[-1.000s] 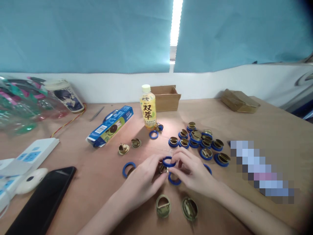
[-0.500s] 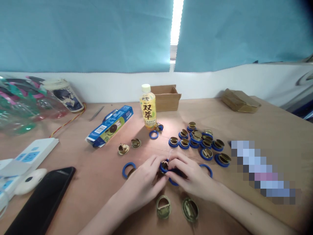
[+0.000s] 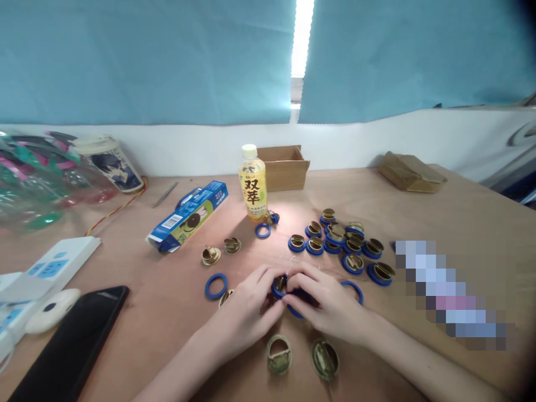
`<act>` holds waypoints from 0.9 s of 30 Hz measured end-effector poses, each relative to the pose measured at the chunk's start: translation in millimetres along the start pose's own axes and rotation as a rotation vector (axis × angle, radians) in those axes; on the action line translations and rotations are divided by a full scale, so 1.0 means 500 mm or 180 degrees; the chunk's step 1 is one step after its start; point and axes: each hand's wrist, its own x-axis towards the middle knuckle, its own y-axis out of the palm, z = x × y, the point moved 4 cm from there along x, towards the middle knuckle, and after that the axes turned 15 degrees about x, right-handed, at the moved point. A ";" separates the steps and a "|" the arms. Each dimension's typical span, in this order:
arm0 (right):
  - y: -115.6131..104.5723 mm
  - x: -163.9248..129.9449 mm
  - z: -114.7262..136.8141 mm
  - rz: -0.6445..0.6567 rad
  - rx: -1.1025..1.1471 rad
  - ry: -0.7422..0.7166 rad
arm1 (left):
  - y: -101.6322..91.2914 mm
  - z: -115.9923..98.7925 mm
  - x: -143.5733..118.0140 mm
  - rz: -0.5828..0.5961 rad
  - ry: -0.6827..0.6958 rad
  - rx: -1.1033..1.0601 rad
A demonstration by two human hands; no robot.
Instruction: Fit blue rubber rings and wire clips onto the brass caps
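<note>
My left hand [image 3: 253, 298] and my right hand [image 3: 322, 298] meet near the middle of the table, fingers closed around one round brass fitting with a blue ring [image 3: 278, 286]. The fingers partly hide it. Under my right hand shows part of another blue ring [image 3: 296, 312]. Beside my left wrist are a loose blue ring [image 3: 216, 286] and a partly covered brass fitting [image 3: 226, 297]. Closer to me lie two bare brass fittings, one with a half-round opening [image 3: 279, 355] and one darker inside [image 3: 324, 359]. Right of my right hand lies a blue ring [image 3: 352, 292].
Several brass fittings with blue rings [image 3: 354, 263] cluster at the right. A drink bottle [image 3: 253, 187] stands before a cardboard box [image 3: 285, 167]. A blue carton [image 3: 188, 216], phone [image 3: 69, 346] and power strip [image 3: 52, 265] are at the left. A brown paper bag [image 3: 412, 172] lies far right.
The blue ring beside my left wrist has shifted slightly left and apart from the brass fitting near it. Both hands stay on the held fitting, which has turned or moved a little left.
</note>
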 end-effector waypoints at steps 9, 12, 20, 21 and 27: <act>0.005 0.001 -0.005 0.0004 0.0034 0.0095 | 0.001 -0.006 -0.004 0.0031 0.0114 -0.0055; 0.005 0.000 -0.006 0.0034 0.0063 0.0143 | -0.003 -0.011 -0.005 0.0014 0.0174 -0.0067; 0.007 0.002 -0.006 0.0028 -0.0017 0.0182 | 0.011 -0.002 -0.006 -0.0386 0.0271 0.0496; 0.008 0.001 -0.006 0.0029 -0.0038 0.0185 | 0.014 0.000 -0.007 -0.0472 0.0305 0.0585; 0.009 -0.001 -0.007 0.0071 -0.0206 0.0214 | 0.021 0.008 -0.008 -0.0867 0.0366 0.0737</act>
